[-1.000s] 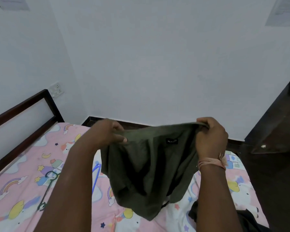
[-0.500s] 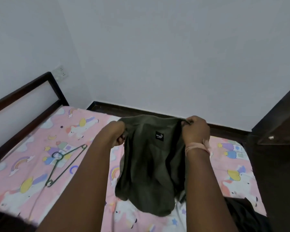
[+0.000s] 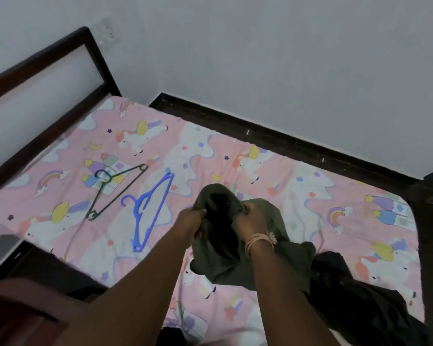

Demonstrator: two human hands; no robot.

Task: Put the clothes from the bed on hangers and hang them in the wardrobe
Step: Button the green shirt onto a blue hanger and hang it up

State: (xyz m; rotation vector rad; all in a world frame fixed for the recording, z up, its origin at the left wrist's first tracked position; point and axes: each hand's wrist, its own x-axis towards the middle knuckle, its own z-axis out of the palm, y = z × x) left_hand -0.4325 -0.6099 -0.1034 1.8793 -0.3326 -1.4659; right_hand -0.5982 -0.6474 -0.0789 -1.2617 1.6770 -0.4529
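Both hands, left hand (image 3: 190,221) and right hand (image 3: 248,223), still grip olive garment (image 3: 220,245), now lowered, bunched; blue hanger (image 3: 148,211) now visible.

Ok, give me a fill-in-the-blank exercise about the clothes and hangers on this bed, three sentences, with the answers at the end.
1. Both hands, left hand and right hand, grip the olive-green garment above the ____.
2. The thin dark green hanger lies to the left of the ____ plastic hanger.
3. The heap of black clothing lies on the garment's ____ side.

Answers: bed; blue; right
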